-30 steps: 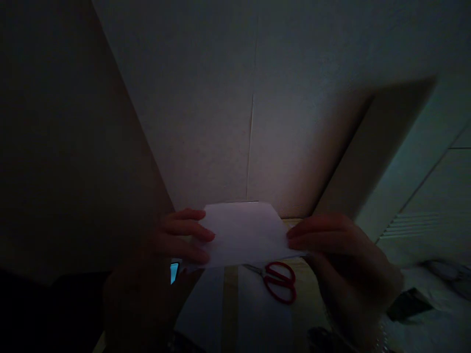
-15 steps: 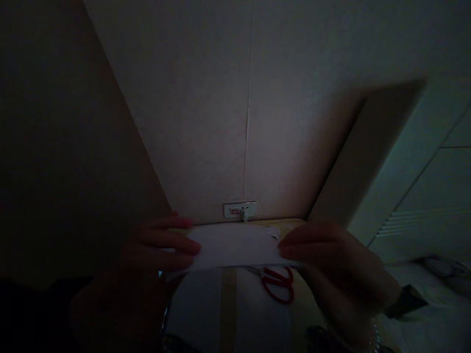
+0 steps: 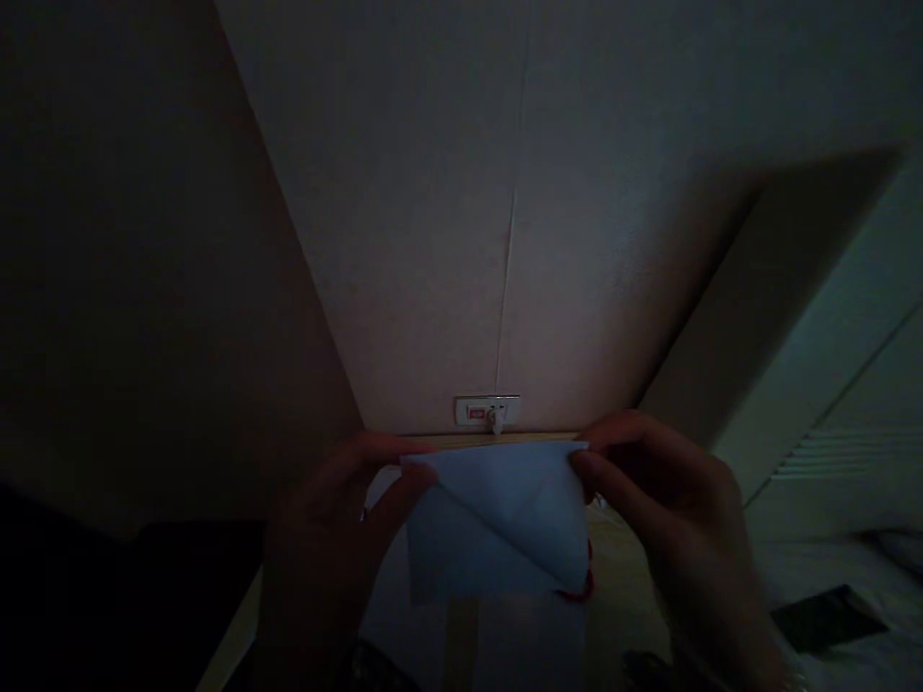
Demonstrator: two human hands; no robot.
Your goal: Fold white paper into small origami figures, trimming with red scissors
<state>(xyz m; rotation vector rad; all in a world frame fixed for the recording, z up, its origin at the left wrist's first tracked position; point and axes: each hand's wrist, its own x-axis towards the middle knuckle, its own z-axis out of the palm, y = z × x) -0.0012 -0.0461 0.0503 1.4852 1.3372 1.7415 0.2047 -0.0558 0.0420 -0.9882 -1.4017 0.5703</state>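
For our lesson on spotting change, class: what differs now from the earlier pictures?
The white paper has tipped down and hangs between the left hand and right hand, covering most of the red-handled scissors. Both hands hold it in every picture. The plug stays in the wall socket.

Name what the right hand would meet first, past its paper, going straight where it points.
Likely the left hand, pinching the opposite upper corner of the paper, though depth is unclear.

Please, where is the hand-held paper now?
In the head view, the paper is low, near the centre, between the left hand and right hand, just below the wall socket.
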